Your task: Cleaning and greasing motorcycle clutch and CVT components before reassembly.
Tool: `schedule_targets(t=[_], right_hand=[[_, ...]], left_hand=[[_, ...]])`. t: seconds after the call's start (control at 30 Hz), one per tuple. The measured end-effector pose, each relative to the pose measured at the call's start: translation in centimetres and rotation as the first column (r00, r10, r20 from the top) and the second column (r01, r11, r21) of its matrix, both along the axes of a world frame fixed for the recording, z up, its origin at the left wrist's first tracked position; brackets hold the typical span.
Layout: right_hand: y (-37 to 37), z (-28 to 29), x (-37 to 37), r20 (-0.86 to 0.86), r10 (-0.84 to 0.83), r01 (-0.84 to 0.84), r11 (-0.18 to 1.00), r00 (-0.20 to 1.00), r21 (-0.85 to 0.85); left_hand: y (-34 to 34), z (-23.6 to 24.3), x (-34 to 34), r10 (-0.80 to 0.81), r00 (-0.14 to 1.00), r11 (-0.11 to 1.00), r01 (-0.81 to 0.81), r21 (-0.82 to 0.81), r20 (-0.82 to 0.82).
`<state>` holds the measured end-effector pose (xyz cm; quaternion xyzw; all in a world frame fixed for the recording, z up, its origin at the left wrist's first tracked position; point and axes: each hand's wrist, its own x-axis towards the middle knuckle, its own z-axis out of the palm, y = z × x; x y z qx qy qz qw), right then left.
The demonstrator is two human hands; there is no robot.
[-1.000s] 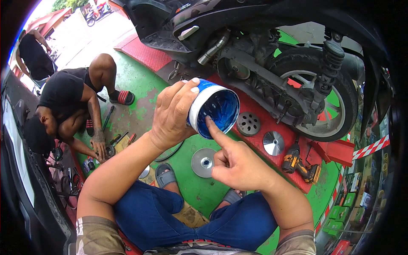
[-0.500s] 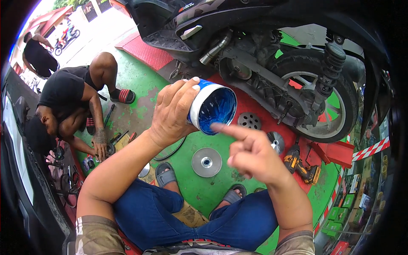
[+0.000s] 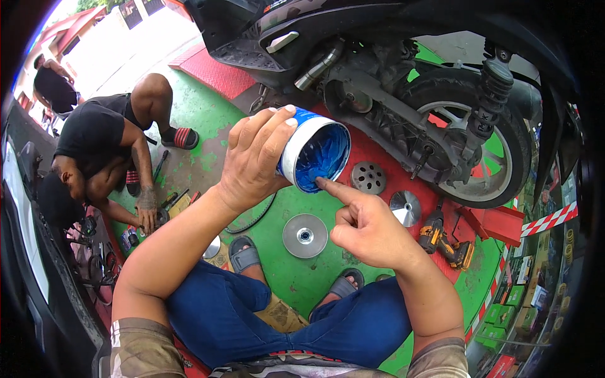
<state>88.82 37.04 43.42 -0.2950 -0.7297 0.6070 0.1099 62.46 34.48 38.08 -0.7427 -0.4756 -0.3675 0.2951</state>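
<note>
A tub of blue grease [image 3: 300, 174] tilts toward me, its white rim facing me and thick blue grease lining the inside. My left hand [image 3: 258, 151] is wrapped round its side from the left. My right hand [image 3: 368, 230] holds no object; its index finger is stretched out with the tip at the tub's lower right rim, against the grease, while the other fingers curl in. Below the tub, a round metal pulley plate [image 3: 305, 236] lies on the green floor between my feet.
A scooter with its drive side opened [image 3: 378, 113] stands ahead. A holed metal disc [image 3: 368, 177], a shiny pulley face [image 3: 405, 208] and a cordless power tool [image 3: 446, 242] lie on the right. A black belt [image 3: 255, 217] lies near my left foot. Another person [image 3: 94, 135] crouches at left, handling parts.
My right index finger has moved to the tub's lower rim, its tip now at the grease, and the hand has steadied. The tub has risen slightly in view.
</note>
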Motion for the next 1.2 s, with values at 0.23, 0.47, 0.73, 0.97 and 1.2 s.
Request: schedule_targets(t=[0.23,0.47,0.73,0.97,1.2], right_hand=[[-0.2,1.0,-0.4,0.172,-0.011,-0.031,0.97,0.985,0.24],[0.9,-0.6,0.4,0.121,-0.085,0.048,0.958,0.989,0.282],[3.1,0.3,1.6,-0.203,-0.213,0.267,0.339,0.956,0.902],[3.3,-0.8,0.9,-0.355,-0.182,0.349,0.796,0.917,0.494],[3.4,-0.2,1.3,-0.246,-0.12,0.266,0.613,0.962,0.744]], left_hand=[[-0.1,-0.2,-0.1,0.009,0.999,0.999,-0.01,-0.038,-0.036],[-0.1,-0.4,0.3,-0.013,0.998,0.997,0.009,-0.075,-0.062],[-0.3,0.3,2.3,-0.044,0.997,0.994,0.05,-0.102,0.067],[-0.2,0.3,5.3,-0.072,0.992,0.99,0.084,-0.114,0.107],[0.0,0.3,6.7,-0.103,0.985,0.986,0.12,-0.116,0.14]])
